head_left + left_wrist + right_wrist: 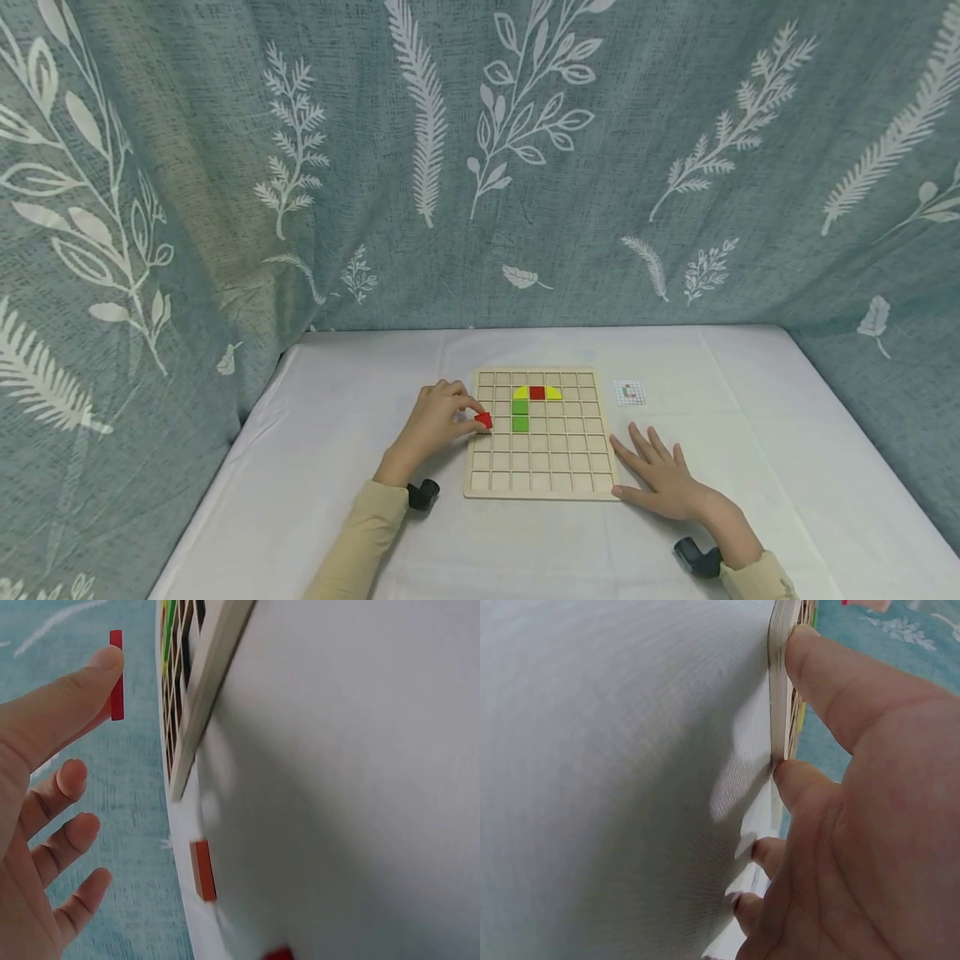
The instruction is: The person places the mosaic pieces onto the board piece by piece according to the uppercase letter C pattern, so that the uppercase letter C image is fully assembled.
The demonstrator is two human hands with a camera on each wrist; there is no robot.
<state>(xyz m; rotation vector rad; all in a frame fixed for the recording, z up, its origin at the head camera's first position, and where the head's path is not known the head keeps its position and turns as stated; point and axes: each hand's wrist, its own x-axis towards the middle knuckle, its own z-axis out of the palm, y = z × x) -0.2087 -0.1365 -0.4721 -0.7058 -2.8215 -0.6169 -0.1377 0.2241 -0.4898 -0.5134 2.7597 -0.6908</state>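
My left hand [435,423] pinches a thin red square tile [483,420] between thumb and fingertips, over the left edge of the wooden grid board [542,499]. In the left wrist view the tile stands edge-on, clear of the board, and the other fingers are loosely spread. On the board lie a red square tile [537,392] between two yellow curved tiles [521,393], and two green square tiles [521,407] below the left one. My right hand [663,482] rests with spread fingers at the board's right edge, its thumb and forefinger touching the rim.
A small printed card [629,392] with a coloured grid pattern lies right of the board. In the left wrist view, an orange-red tile [202,871] and part of a red piece [279,953] lie on the white cloth [337,400]. A patterned curtain [465,275] hangs behind.
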